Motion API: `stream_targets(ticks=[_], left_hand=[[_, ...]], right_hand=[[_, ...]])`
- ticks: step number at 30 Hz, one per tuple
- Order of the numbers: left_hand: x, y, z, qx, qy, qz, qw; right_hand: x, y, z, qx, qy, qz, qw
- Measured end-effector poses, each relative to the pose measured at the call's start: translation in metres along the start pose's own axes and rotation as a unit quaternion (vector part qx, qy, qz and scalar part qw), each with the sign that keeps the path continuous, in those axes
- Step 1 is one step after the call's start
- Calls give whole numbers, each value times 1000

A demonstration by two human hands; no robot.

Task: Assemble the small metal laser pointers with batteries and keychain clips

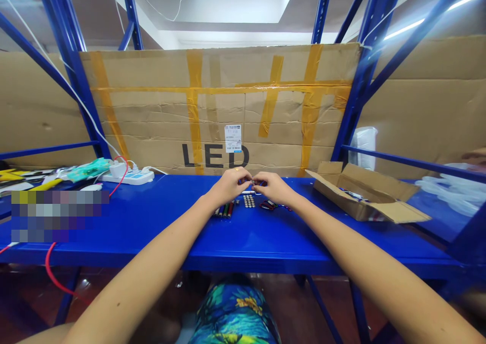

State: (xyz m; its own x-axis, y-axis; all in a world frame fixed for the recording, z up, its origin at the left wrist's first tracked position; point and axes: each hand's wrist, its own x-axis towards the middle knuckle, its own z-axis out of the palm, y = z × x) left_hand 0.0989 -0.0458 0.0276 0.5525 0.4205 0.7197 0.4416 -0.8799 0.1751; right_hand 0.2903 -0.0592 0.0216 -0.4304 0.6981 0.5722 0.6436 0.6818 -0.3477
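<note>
Fingertips (245,184) in narrow pinches, two sets of them, and right between them sits a small piece (252,182)! Left hand (230,186) on one side, right hand (274,187) on the other, thumbs set against forefingers, both gripping it just above the blue table (152,222). And what a tiny thing it is: greyish, a glint of metal about it, mostly tucked behind the fingers, so its exact shape can't be told from this view.

Nearer the person, neat short rows of silvery round bits (249,201), bright and close together, with a pale slim bar (248,192) along their far side. To their left, by the left wrist, slim tubes (226,210) lie side by side, dark, green and red among them. Over to the right, dark red pieces (268,205) make a loose little heap, and farther out it's an open cardboard box (341,202), flaps spread, shiny things (354,195) inside.

Now the writing! Across the big cardboard sheet (159,111) behind the table, heavy black capitals (213,157) spell LED, bold as you like. Overlapping the top of the D, a white label (233,137) carries small print, a barcode and a blue patch at its lower right corner; that print is too fine to read. Amber tape (194,111) runs in strips across the board.
</note>
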Motion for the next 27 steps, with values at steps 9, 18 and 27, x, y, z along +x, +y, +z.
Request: stream_targets(ticks=[9,18,27], left_hand=[[-2,1,-2,17,-38,14,999],[-5,10,-8,51,-85,-33,995],[-8,-27,-11,83,-135,-142,977]], right_hand=[[0,3,1,34,22,10,999],[1,8,1,52,28,26,998],[0,8,2,17,21,43,999]])
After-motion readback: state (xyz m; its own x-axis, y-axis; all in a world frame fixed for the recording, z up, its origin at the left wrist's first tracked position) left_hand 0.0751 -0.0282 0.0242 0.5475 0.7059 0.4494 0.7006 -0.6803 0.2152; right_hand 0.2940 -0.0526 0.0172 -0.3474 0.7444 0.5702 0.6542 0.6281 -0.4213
